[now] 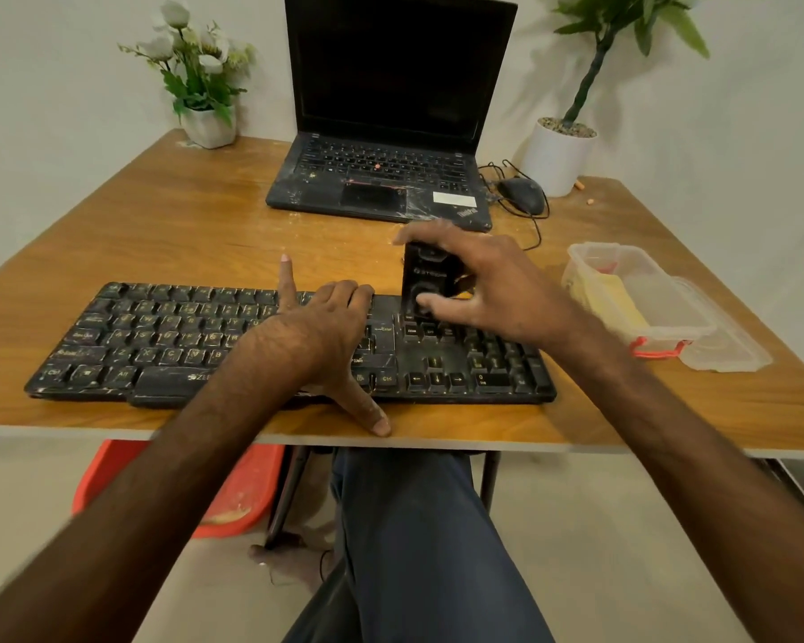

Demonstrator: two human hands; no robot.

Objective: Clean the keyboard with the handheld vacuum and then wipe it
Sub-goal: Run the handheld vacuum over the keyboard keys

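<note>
A dusty black keyboard [159,341] lies along the front edge of the wooden table [182,225]. My right hand [488,285] grips a small black handheld vacuum [425,276], held upright on the keys above the arrow block. My left hand [326,336] rests on the keyboard's middle right, index finger stretched past the far edge, thumb reaching down to the table's front edge, other fingers curled on the keys. A yellow cloth [616,301] lies inside a clear plastic box [641,294] to the right.
A dusty open laptop [381,178] stands behind the keyboard. A black wired mouse [521,194] and a white potted plant [558,155] are at the back right, a white flower pot [207,125] at the back left. The box's clear lid [734,350] lies beside it.
</note>
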